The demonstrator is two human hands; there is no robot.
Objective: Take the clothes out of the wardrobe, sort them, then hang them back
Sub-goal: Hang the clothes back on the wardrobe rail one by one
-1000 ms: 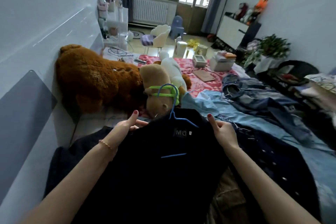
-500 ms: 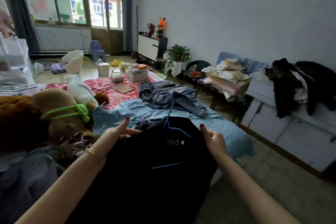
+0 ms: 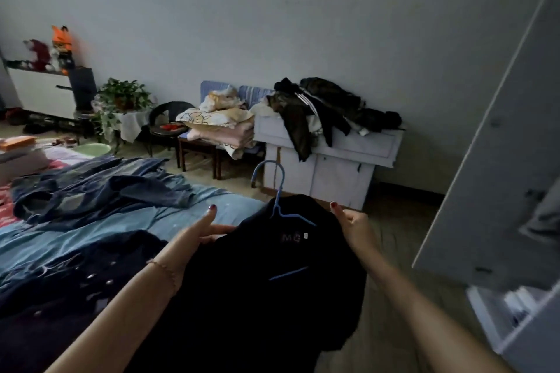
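A black garment point(image 3: 260, 288) hangs on a blue wire hanger point(image 3: 277, 200) in front of me, its hook sticking up. My left hand point(image 3: 197, 233) holds the garment's left shoulder, thumb raised. My right hand point(image 3: 353, 227) grips the right shoulder. Denim clothes point(image 3: 100, 188) lie spread on the bed point(image 3: 194, 209) to the left, with a dark studded garment point(image 3: 75, 275) nearer me. The grey wardrobe door point(image 3: 497, 179) stands open at the right edge.
A pale cabinet point(image 3: 330, 166) heaped with dark jackets point(image 3: 321, 112) stands against the far wall. Beside it are chairs with folded bedding point(image 3: 218, 124), a potted plant point(image 3: 124, 97) and a white sideboard point(image 3: 39, 94). Bare floor runs between bed and wardrobe.
My view has swung right, away from the plush bear and window, to the far wall and the wardrobe door. Both hands kept their hold on the black garment and carried it along.
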